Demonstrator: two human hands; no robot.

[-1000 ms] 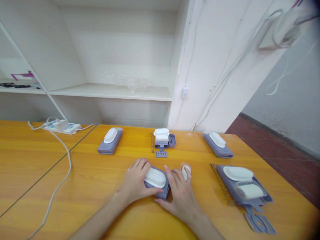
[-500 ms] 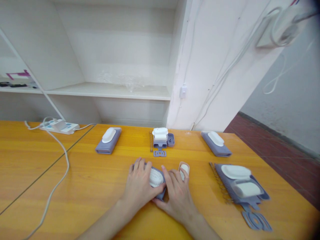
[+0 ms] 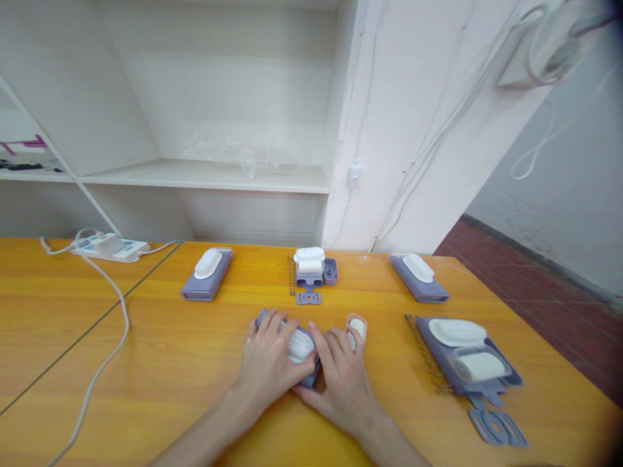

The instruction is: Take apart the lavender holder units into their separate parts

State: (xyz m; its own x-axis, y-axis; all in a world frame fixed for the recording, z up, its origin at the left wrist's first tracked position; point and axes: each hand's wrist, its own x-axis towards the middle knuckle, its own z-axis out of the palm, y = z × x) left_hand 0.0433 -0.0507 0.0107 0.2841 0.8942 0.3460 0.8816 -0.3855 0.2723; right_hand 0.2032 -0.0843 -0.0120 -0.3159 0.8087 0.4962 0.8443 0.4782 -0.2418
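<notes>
Pinning a purple brush holder (image 3: 305, 371) at table (image 3: 160, 363) centre | left hand (image 3: 270, 360) curled over it from 8 o'clock, right hand (image 3: 341, 373) pressing its 4 o'clock corner, both touching | long axis runs 10-to-4 | white brush (image 3: 300, 345) sits on top | small white cap (image 3: 357, 325) just beside right fingertips (image 3: 351, 337), at 1 o'clock

Table (image 3: 170, 363): glossy varnished wood. Brush holder (image 3: 263, 318): matt lavender plastic. Brush (image 3: 300, 344): white bristles.
</notes>
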